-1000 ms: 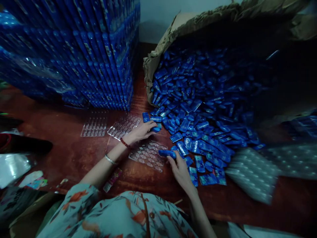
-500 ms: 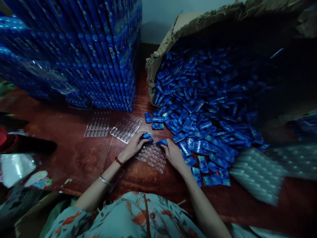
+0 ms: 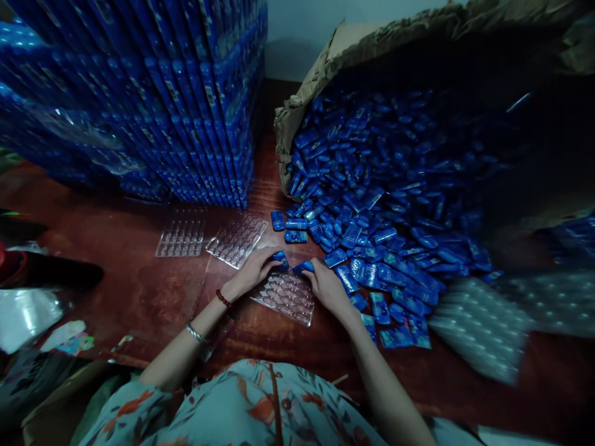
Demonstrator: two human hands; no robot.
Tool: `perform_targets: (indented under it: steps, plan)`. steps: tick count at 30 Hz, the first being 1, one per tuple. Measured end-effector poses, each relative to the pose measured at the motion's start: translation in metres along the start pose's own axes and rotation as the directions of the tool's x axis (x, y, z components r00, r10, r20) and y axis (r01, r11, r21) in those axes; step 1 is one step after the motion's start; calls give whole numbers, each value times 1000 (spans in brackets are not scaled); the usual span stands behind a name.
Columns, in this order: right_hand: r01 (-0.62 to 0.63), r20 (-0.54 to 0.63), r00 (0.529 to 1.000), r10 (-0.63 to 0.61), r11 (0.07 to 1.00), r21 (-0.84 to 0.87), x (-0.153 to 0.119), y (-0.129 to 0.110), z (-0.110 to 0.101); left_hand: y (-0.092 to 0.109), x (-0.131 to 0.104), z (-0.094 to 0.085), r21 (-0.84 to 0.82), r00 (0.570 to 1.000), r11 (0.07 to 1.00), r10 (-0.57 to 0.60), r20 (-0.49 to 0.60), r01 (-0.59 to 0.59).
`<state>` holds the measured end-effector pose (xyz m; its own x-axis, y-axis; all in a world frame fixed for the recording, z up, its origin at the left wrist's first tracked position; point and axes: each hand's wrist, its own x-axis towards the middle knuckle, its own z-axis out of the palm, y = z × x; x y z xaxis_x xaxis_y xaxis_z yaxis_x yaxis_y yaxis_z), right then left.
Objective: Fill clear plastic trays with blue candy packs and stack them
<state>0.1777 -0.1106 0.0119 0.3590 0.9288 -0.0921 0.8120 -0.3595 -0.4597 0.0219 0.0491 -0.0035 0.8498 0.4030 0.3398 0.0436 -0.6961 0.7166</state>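
Between thumb and fingers, my left hand (image 3: 257,271) grips a small blue packet (image 3: 280,259) at the far edge of a clear plastic tray. My right hand (image 3: 329,286) pinches another small blue packet (image 3: 304,267) just to the right of it. Below both hands lies that clear tray (image 3: 289,298), moulded with rows of small hollows, flat on the reddish-brown table. Two more clear moulded trays, one nearer (image 3: 237,240) and one farther left (image 3: 181,232), rest beyond my left hand. A few loose blue packets (image 3: 295,236) lie just past my fingers.
A torn cardboard box (image 3: 290,124) spills a large heap of blue packets (image 3: 372,204) to the right. Tall stacks of filled blue packs (image 3: 186,111) stand at the back left. Stacked clear trays (image 3: 483,328) sit at the right; a dark bottle (image 3: 56,272) lies at the left.
The clear tray under my hands has shifted slightly and lies a little flatter. Both hands stay in nearly the same place, each with its blue packet.
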Motion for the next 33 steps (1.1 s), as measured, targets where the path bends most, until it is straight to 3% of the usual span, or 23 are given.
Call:
perform_targets:
  steps: [9, 16, 22, 28, 33]
  plan:
    - [25, -29, 999, -26, 998, -53, -2, 2, 6, 0, 3, 0, 30, 999, 999, 39, 24, -39]
    - [27, 16, 1000, -25, 992, -124, -2, 0, 3, -3, 11, -4, 176, 956, 980, 35, 291, -90]
    - [18, 103, 995, 8, 969, -246, -4, -14, -7, 11, 12, -5, 419, 906, 887, -3, 424, -193]
    - [92, 125, 991, -53, 941, -325, 7, -35, -14, 8, 3, 5, 402, 942, 896, 47, 333, -187]
    - [-17, 12, 1000, 22, 949, -314, 2, -43, 2, 0, -16, 17, 376, 983, 919, 57, 175, -120]
